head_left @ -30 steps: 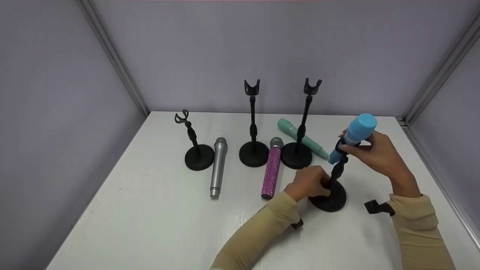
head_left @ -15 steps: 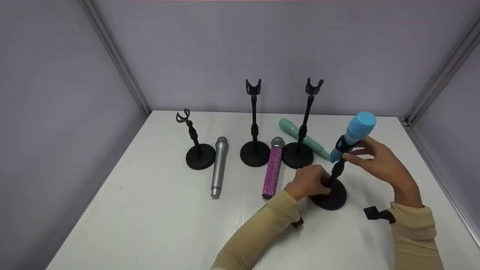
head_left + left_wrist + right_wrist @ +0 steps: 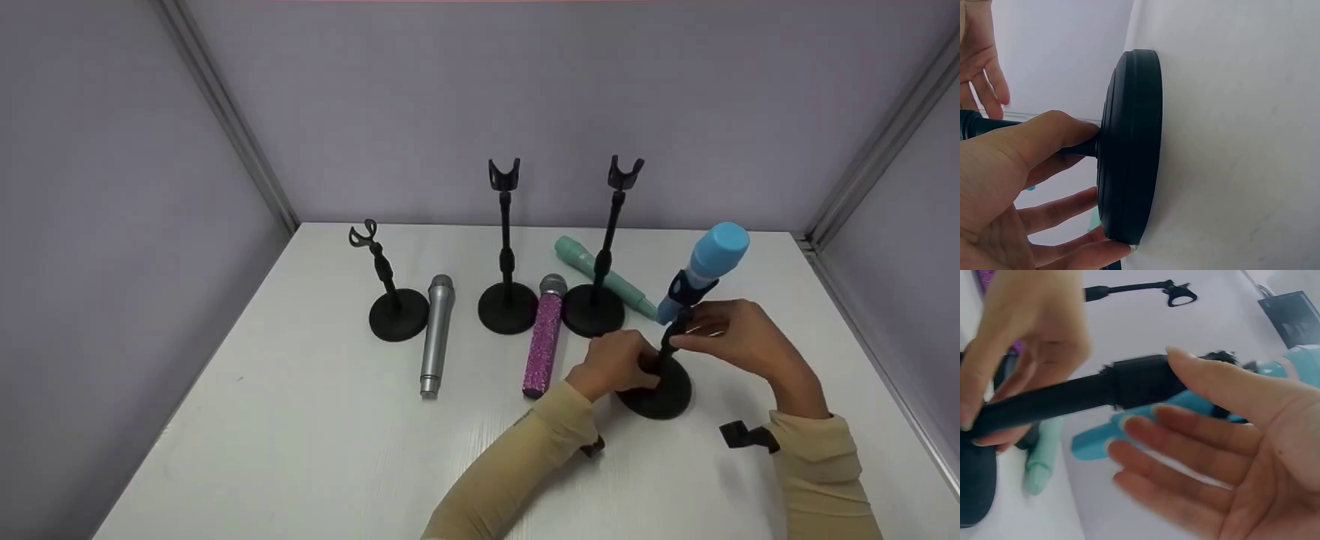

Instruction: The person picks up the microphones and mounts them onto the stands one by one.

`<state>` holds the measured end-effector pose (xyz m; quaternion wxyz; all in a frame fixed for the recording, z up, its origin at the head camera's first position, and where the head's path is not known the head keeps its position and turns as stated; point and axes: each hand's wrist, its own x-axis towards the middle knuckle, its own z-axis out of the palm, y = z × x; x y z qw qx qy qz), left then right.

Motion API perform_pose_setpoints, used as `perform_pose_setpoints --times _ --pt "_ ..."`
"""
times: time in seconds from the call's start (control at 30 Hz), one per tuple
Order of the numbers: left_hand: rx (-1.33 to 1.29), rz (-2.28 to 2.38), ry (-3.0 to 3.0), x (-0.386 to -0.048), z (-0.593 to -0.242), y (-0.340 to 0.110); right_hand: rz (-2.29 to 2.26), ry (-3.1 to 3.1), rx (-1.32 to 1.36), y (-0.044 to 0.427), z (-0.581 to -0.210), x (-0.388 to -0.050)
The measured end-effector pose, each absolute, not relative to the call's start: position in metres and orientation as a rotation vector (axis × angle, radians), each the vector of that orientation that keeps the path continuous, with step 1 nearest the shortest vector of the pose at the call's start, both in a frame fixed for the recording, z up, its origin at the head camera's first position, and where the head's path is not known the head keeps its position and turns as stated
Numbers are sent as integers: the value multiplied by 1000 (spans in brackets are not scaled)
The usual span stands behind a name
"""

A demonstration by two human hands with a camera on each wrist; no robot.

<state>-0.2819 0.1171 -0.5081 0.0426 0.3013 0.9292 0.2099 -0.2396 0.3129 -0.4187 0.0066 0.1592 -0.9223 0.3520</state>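
My left hand [image 3: 616,364] grips the pole of a short black microphone stand [image 3: 675,394] just above its round base. The left wrist view shows the thumb and a finger on the pole and other fingertips against the base [image 3: 1131,146]. A light blue microphone [image 3: 716,251] sits tilted in the stand's clip [image 3: 681,289], head up and to the right. My right hand [image 3: 742,337] is beside the pole below the clip. In the right wrist view its thumb touches the black collar [image 3: 1143,379], while the other fingers extend loosely, apart from the pole.
A silver microphone [image 3: 437,337], a pink glitter microphone [image 3: 544,345] and a mint green microphone [image 3: 574,255] lie on the white table [image 3: 300,435]. Behind them stand a short black stand [image 3: 397,315] and two taller ones, the middle stand [image 3: 508,307] and the right stand [image 3: 594,311].
My right hand has let go of the blue microphone and clip and moved down to the pole's collar. The microphone stays in the clip. My left hand has kept its hold at the base.
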Motion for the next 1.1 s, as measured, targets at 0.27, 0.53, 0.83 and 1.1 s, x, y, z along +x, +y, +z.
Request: perform_pose_setpoints --times 0.27,0.53,0.83,1.1 --pt "907 654 2860 -283 -507 115 1234 -2767 484 307 -430 -246" --pt "898 677 2849 -281 -508 116 1235 -2731 508 307 -431 -245" --pt "863 709 2838 -276 -510 116 1335 -2691 590 312 -439 -246" --pt "859 688 2849 -279 -507 118 1303 -2620 656 310 -438 -249"
